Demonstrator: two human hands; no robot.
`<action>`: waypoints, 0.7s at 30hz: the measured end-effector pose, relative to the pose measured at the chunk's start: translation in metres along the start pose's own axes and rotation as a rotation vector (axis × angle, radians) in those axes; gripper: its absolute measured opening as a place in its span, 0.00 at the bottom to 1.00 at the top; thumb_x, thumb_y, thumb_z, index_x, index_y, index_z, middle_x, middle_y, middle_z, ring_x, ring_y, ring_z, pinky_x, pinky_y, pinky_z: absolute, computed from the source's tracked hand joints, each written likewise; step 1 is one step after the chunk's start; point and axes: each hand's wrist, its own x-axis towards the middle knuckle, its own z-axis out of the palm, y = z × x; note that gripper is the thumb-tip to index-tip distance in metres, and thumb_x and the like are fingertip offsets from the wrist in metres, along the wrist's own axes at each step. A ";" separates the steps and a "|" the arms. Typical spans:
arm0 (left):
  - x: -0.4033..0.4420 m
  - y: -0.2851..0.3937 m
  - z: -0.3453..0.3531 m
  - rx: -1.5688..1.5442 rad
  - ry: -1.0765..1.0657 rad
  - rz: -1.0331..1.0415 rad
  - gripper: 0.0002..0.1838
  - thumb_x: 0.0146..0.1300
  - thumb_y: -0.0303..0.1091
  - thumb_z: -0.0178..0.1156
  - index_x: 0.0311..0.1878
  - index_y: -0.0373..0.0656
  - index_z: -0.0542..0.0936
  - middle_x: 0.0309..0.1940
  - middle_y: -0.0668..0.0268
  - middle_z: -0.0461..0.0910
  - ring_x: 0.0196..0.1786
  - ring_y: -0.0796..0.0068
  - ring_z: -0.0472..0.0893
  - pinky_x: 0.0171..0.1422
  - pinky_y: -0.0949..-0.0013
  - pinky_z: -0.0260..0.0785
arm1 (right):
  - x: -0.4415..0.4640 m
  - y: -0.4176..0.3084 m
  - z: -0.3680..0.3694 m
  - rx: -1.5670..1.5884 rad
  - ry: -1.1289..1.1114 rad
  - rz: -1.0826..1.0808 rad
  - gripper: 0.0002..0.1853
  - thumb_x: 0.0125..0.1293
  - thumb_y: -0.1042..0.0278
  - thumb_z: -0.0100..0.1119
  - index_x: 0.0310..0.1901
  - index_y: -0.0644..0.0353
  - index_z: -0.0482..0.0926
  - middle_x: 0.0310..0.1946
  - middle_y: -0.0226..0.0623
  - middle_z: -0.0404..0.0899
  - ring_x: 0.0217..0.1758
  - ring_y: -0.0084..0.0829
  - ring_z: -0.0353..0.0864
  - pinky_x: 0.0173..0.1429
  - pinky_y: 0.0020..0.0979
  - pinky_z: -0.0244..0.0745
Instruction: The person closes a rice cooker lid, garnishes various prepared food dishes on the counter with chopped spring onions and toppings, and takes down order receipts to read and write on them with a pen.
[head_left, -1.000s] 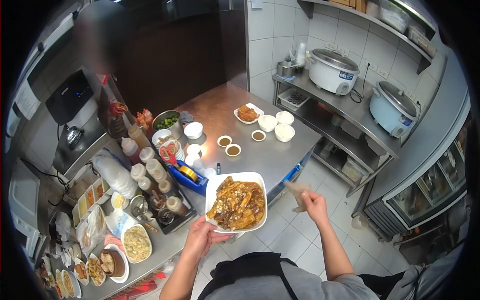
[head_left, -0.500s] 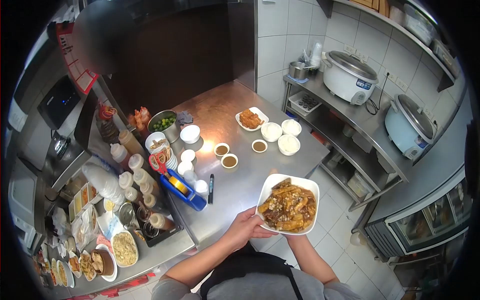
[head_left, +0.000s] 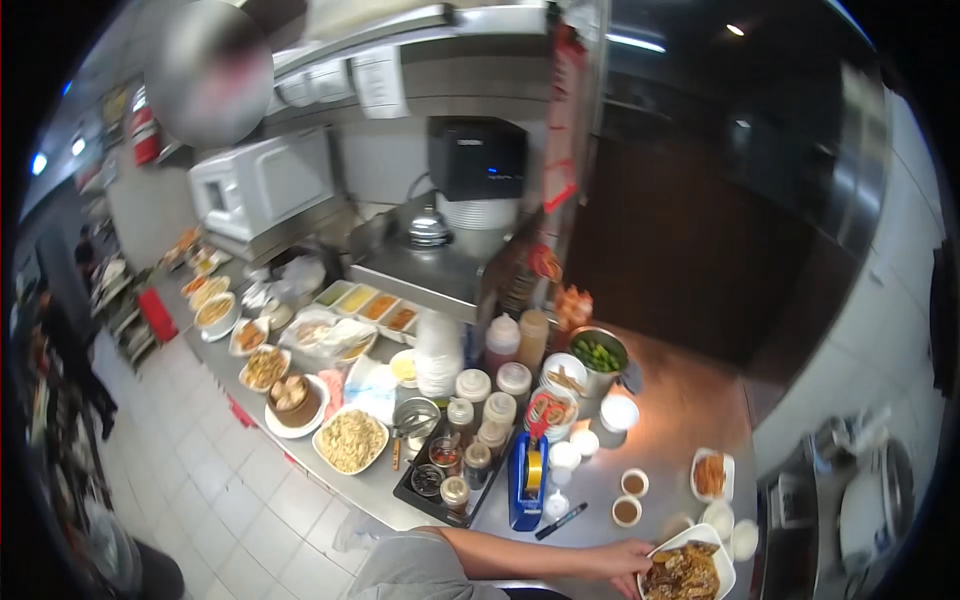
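Note:
My left hand (head_left: 624, 563) grips the near rim of a white square dish (head_left: 728, 583) at the lower right edge of the view. Glossy brown-sauced food (head_left: 684, 570) with pale bits on top fills the dish. My right hand does not show. Just beyond the dish stand white bowls (head_left: 744, 540), blurred, and a white dish of orange-brown fried pieces (head_left: 711, 475). Two small cups of brown sauce (head_left: 627, 512) sit on the steel counter. Left of my hand lie a black marker (head_left: 562, 521) and a blue tape dispenser (head_left: 527, 482).
Squeeze bottles and jars crowd a black tray (head_left: 412, 497). Along the left counter stand a dish of pale rice-like food (head_left: 351, 441), a bamboo steamer (head_left: 291, 398) and several filled dishes. Behind are a black printer (head_left: 477, 158) and a microwave (head_left: 262, 182). A person (head_left: 75, 360) is far left.
My view has swung left, bringing the long side counter into sight. The dish, still in my left hand, now appears at the lower right, and my right forearm has left the view.

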 end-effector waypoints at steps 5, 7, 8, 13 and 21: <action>-0.029 0.042 -0.001 -0.003 0.156 0.058 0.13 0.57 0.33 0.48 0.47 0.45 0.68 0.33 0.62 0.78 0.31 0.70 0.83 0.35 0.71 0.79 | 0.020 -0.030 -0.035 0.141 0.018 0.259 0.32 0.66 0.44 0.40 0.63 0.61 0.60 0.60 0.53 0.63 0.60 0.46 0.68 0.61 0.47 0.65; -0.033 0.047 0.001 -0.025 0.207 0.067 0.16 0.57 0.32 0.47 0.50 0.45 0.69 0.33 0.63 0.78 0.31 0.73 0.83 0.37 0.73 0.79 | 0.028 -0.048 -0.044 0.246 -0.006 0.351 0.31 0.67 0.45 0.41 0.63 0.61 0.60 0.60 0.55 0.64 0.59 0.47 0.69 0.59 0.48 0.68; -0.034 0.050 0.005 -0.024 0.216 0.094 0.13 0.57 0.33 0.47 0.46 0.44 0.68 0.33 0.63 0.79 0.31 0.71 0.83 0.35 0.73 0.78 | 0.040 -0.053 -0.038 0.238 -0.033 0.379 0.33 0.66 0.43 0.41 0.64 0.61 0.58 0.62 0.55 0.60 0.60 0.48 0.67 0.60 0.48 0.67; -0.024 0.053 0.030 -0.076 0.236 0.215 0.09 0.57 0.35 0.48 0.39 0.44 0.66 0.34 0.63 0.79 0.32 0.69 0.84 0.30 0.75 0.77 | 0.044 -0.057 0.023 -0.394 -0.234 0.072 0.35 0.61 0.54 0.55 0.65 0.60 0.56 0.59 0.49 0.63 0.59 0.40 0.66 0.58 0.43 0.66; -0.015 0.057 0.024 -0.118 0.332 0.264 0.14 0.58 0.34 0.47 0.46 0.43 0.68 0.37 0.60 0.79 0.32 0.69 0.84 0.30 0.75 0.77 | 0.100 -0.086 -0.073 0.224 -0.437 0.610 0.40 0.63 0.35 0.40 0.67 0.58 0.53 0.63 0.41 0.61 0.63 0.41 0.62 0.64 0.45 0.59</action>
